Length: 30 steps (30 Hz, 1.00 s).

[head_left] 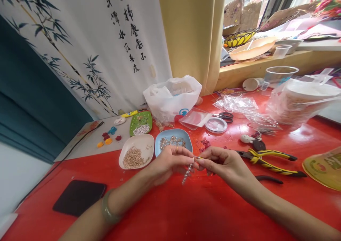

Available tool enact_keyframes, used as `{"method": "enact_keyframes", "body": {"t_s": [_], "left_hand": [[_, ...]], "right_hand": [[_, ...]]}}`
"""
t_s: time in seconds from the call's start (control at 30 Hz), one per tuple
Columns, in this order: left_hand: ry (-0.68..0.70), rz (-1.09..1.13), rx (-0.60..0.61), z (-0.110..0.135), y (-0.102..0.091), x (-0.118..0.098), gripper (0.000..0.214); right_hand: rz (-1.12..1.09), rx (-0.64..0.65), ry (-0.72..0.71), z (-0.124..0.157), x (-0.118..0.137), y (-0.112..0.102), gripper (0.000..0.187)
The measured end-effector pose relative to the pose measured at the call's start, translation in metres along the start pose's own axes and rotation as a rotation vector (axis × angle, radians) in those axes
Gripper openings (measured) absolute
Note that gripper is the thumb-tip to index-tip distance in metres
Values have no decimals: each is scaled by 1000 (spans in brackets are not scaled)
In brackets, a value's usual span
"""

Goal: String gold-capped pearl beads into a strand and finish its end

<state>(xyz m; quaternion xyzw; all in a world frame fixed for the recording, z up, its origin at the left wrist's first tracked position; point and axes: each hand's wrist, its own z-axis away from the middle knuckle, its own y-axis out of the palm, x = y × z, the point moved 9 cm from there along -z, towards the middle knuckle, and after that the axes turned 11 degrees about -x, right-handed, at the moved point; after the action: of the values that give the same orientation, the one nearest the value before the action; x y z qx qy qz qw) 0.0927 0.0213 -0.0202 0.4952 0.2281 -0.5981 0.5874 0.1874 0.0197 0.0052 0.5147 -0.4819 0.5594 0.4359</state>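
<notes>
My left hand point(173, 161) is closed in a pinch on a short beaded strand point(187, 174), whose silvery beads hang below the fingers. Meeting it from the right, my right hand point(217, 161) pinches a thin pale piece point(196, 158), wire or thread, too small to tell. Both hands are just above the red table, fingertips nearly touching. Behind my left hand sits a blue dish point(159, 138) of gold and clear beads. Left of that, a cream dish point(151, 141) holds many small gold beads. A green dish point(149, 115) with white beads stands farther back.
Yellow-black pliers point(257, 157) lie right of my right hand. Scissors point(226, 117) and a round clear case point(216, 125) lie behind. A white plastic bag point(173, 95) stands at the back, a bagged tub point(301, 100) at right. A black phone point(80, 197) lies at left.
</notes>
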Motion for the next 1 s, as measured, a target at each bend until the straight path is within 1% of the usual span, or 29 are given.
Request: {"method": "enact_keyframes", "body": {"t_s": [0.17, 0.43, 0.57, 0.73, 1.0], "left_hand": [[-13, -18, 10, -1, 1, 1, 11], [-19, -23, 36, 0, 0, 2, 8], [-40, -11, 27, 0, 0, 4, 10], [-57, 9, 26, -2, -1, 6, 12], [-29, 53, 34, -2, -1, 3, 9]], "right_hand": [[25, 7, -24, 0, 1, -1, 22], [-13, 24, 13, 0, 2, 1, 24], [-30, 44, 39, -2, -1, 2, 25], [-47, 71, 40, -3, -2, 4, 23], [-58, 27, 23, -3, 2, 0, 18]]}}
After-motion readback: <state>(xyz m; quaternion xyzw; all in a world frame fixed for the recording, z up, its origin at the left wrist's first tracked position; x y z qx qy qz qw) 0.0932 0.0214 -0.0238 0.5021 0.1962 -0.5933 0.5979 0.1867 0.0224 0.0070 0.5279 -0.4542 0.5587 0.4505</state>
